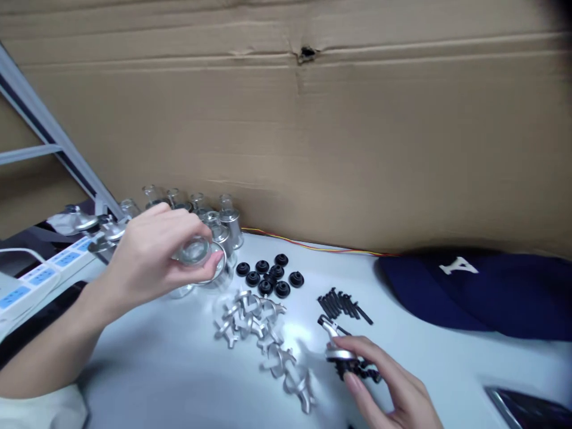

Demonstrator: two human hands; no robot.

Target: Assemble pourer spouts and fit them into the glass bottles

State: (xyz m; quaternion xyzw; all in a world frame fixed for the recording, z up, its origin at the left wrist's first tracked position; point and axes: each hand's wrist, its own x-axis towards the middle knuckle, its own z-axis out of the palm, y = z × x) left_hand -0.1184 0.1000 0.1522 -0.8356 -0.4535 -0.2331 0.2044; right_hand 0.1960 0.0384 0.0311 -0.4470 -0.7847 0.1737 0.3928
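Note:
My left hand is closed around a small clear glass bottle, one round end of which faces me. It is above several other glass bottles at the back left. At the lower right, my right hand pinches a silver metal cap with a narrow upper arm and a black part beneath it. More black pieces lie just behind those fingers. Left of this hand, a pile of silver metal fittings with short arms is spread over the table. Several round black stoppers lie behind the pile.
Several short black rods lie right of the stoppers. A navy cap is at the right, above a dark shiny object. A white power strip stands left. A cardboard wall closes off the back, with thin wires along it.

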